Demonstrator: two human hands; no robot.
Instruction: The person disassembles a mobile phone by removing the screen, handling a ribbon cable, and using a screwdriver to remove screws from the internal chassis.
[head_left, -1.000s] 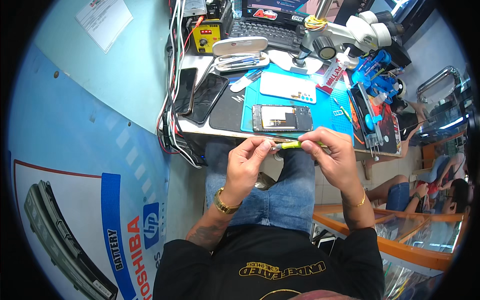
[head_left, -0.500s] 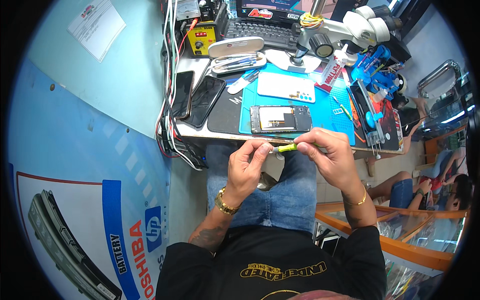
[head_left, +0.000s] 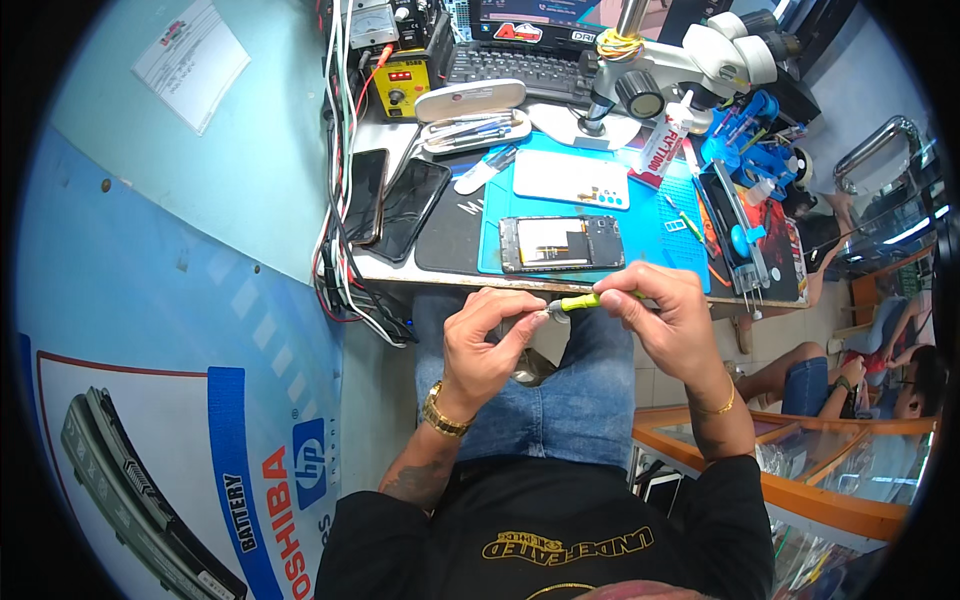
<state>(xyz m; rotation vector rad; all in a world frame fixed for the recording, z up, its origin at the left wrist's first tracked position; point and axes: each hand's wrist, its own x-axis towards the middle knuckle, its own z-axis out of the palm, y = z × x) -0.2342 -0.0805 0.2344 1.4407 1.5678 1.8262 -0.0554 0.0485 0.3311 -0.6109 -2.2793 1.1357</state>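
Note:
My right hand (head_left: 668, 315) pinches a slim tool with a yellow-green handle (head_left: 580, 301) and a grey collar, pointing left over my lap. Close to its tip, my left hand (head_left: 482, 335) has thumb and forefinger pressed together on something tiny and pale, too small to name. Just beyond my hands, near the table's front edge, lies an opened phone (head_left: 604, 242) with its battery and inner parts bare. Behind it on the blue mat (head_left: 492, 225) rests a white phone back cover (head_left: 560, 172) with small parts near its right end.
Two dark phones (head_left: 412, 210) lie at the left beside hanging cables (head_left: 338, 200). An open case of tools (head_left: 470, 128), a keyboard (head_left: 515, 68) and a microscope (head_left: 640, 92) stand farther back. A phone-holding clamp (head_left: 735, 225) and a glue tube (head_left: 665, 140) are at the right.
My left hand has shifted slightly left, its fingers straighter. The tool's grey collar shows more plainly now, and its tip still meets the left fingertips.

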